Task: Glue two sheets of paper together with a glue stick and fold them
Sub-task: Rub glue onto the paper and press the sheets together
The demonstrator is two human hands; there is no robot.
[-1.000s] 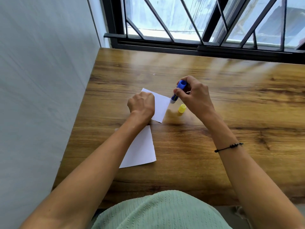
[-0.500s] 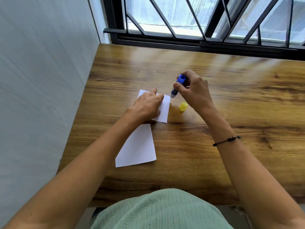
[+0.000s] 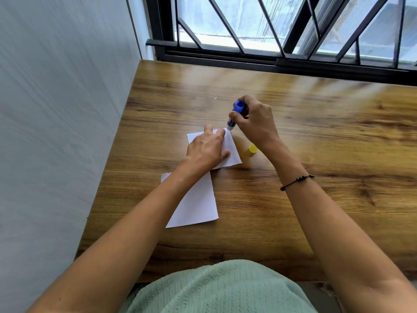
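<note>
Left hand (image 3: 206, 147): we see fingers spread flat, pinning upper sheet (image 3: 232, 152) on bench (image 3: 316, 199).
Right hand (image 3: 255, 123): fingers clamped on glue stick (image 3: 235, 116), tip at sheet's far corner.
Lower sheet (image 3: 196, 204): just below, unglued.
Risk: we judge a corner stroke could drag or crease paper.

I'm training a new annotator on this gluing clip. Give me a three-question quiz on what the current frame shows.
1. True or false: the left hand lies flat on the far paper.
2. The right hand holds the glue stick with its tip at: A) the near paper; B) the far paper's far right corner; C) the yellow cap.
3. Fill in: the yellow cap lies on the table, to the ____ of the far paper.

Key: 1 true; 2 B; 3 right.
</note>
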